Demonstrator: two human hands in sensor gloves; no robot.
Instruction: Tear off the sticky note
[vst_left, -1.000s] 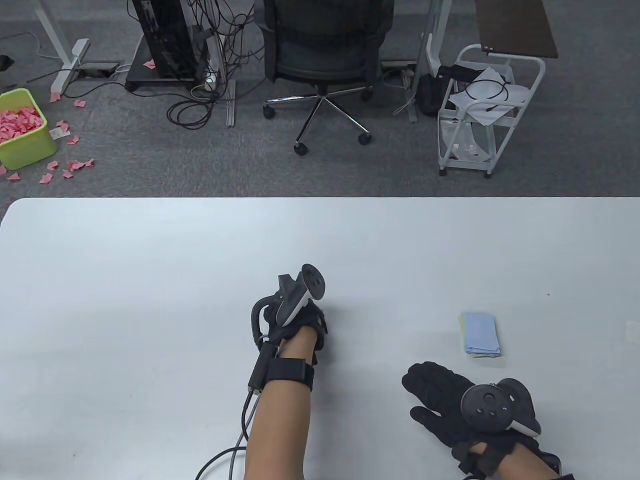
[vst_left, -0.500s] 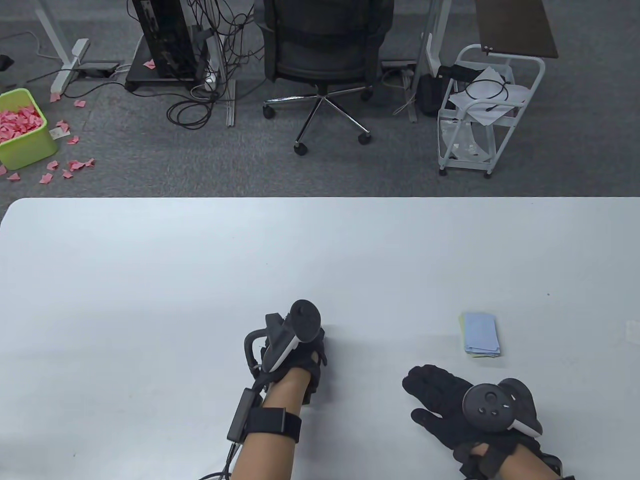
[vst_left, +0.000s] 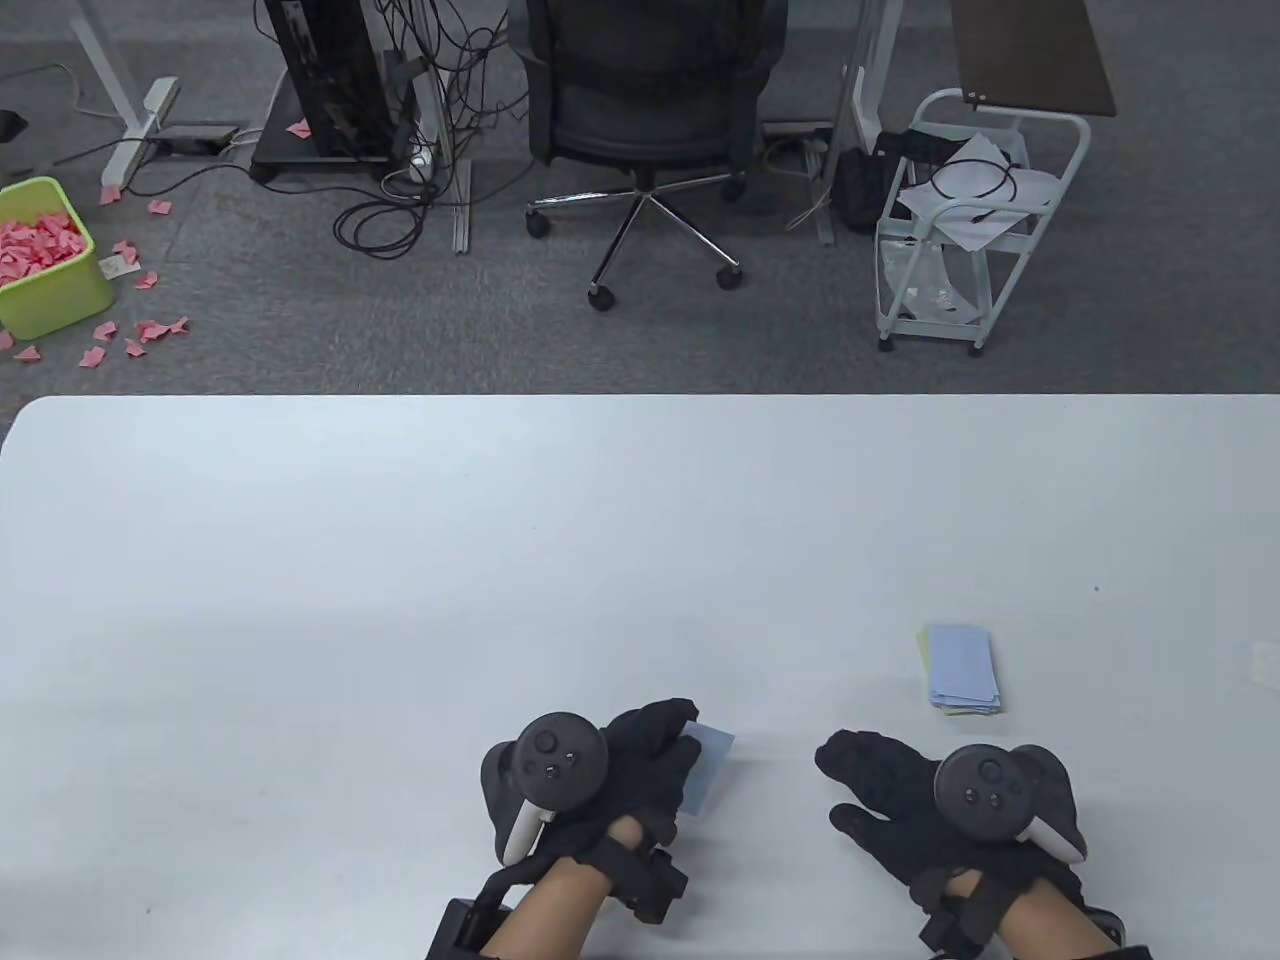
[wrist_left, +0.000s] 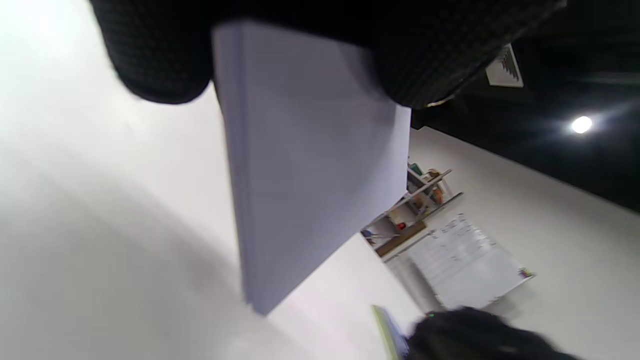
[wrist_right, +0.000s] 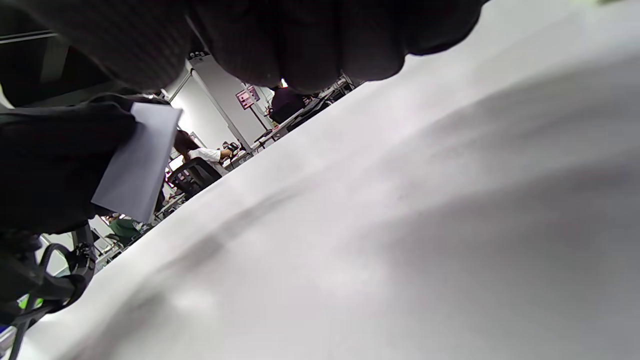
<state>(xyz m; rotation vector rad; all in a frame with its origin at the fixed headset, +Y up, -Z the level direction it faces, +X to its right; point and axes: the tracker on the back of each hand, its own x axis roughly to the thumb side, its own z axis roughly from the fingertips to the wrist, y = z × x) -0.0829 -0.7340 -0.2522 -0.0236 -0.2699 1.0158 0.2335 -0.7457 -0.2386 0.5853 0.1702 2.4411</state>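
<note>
A pale blue pad (vst_left: 708, 765) of sticky notes sits gripped in the left hand (vst_left: 620, 770) near the desk's (vst_left: 300, 560) six-o'clock edge. No sheet appears peeled yet; the tear likely remains. At its three o'clock, the right hand (vst_left: 890, 800) rests spread, holding nothing. Loose notes (vst_left: 962, 670) lie beyond, at one o'clock.

fingers (wrist_left: 155, 55) pinch pale blue sticky note pad (wrist_left: 310, 165) | above white table (wrist_left: 100, 225)
</note>
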